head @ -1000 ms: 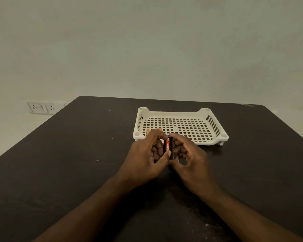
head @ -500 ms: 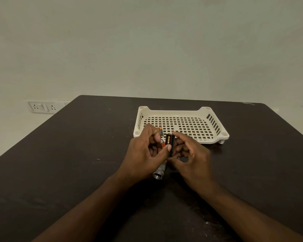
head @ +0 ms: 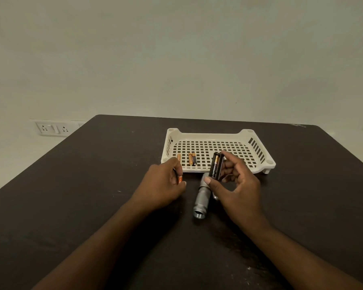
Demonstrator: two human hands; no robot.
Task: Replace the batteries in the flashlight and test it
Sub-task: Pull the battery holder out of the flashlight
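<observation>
My right hand (head: 237, 185) grips a black battery holder (head: 216, 166) upright between thumb and fingers, with an orange and black battery showing in it. My left hand (head: 162, 185) is closed around a small orange battery (head: 180, 179) just left of it. The silver flashlight body (head: 202, 198) lies on the dark table between both hands, its open end toward me. In the white perforated tray (head: 258, 147), two orange and black batteries (head: 192, 159) lie side by side near the front left, and another orange battery (head: 178, 156) rests by the left rim.
The dark table (head: 92, 185) stands against a pale wall. A small silver piece (head: 215, 197) peeks out under my right hand beside the flashlight. A white wall socket plate (head: 50, 128) sits behind the table's left edge.
My hands have moved apart. The left hand drew away leftward with a battery, the right lifted the holder, and the flashlight body now lies uncovered on the table.
</observation>
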